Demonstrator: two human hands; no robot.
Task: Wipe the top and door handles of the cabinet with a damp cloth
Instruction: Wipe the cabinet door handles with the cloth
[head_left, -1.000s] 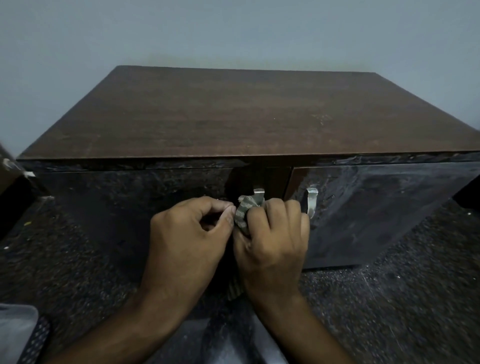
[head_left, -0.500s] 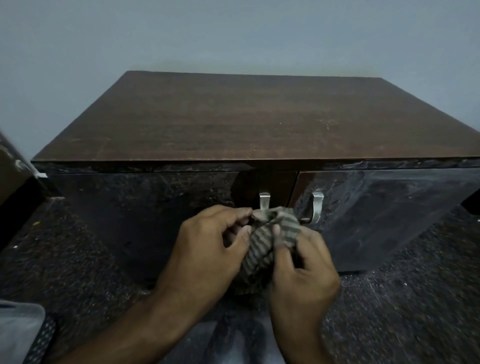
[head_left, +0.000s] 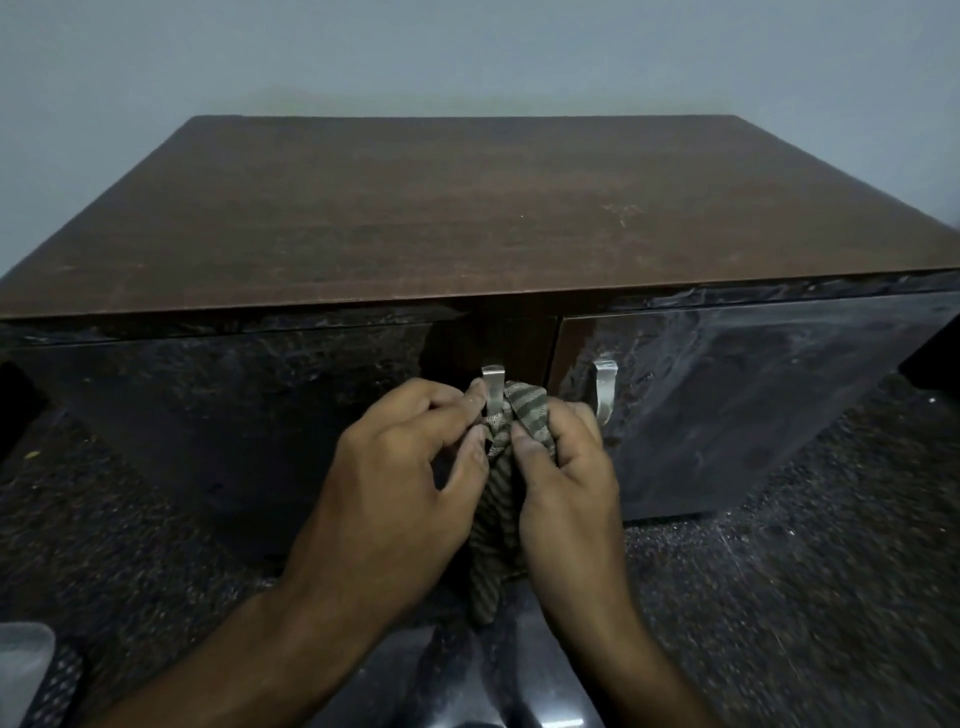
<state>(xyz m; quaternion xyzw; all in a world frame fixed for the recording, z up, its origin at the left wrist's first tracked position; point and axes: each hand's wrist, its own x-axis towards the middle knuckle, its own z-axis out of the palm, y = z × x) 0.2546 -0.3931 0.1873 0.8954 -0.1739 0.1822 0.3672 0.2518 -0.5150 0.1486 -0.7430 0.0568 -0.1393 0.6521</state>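
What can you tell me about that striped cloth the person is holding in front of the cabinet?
The cloth is a soft woven rag with grey-green and pale diagonal stripes. It is bunched and creased, not spread flat. Its upper end sits against the lower part of the left door handle, and its loose tail hangs down between the wrists. The left hand pinches it from one side, and the right hand grips it from the other. Whether it is damp cannot be told.

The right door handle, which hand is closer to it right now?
Right. The right hand grips the striped cloth just beside the right door handle, its knuckles almost at it. The left hand pinches the cloth farther left, by the left door handle.
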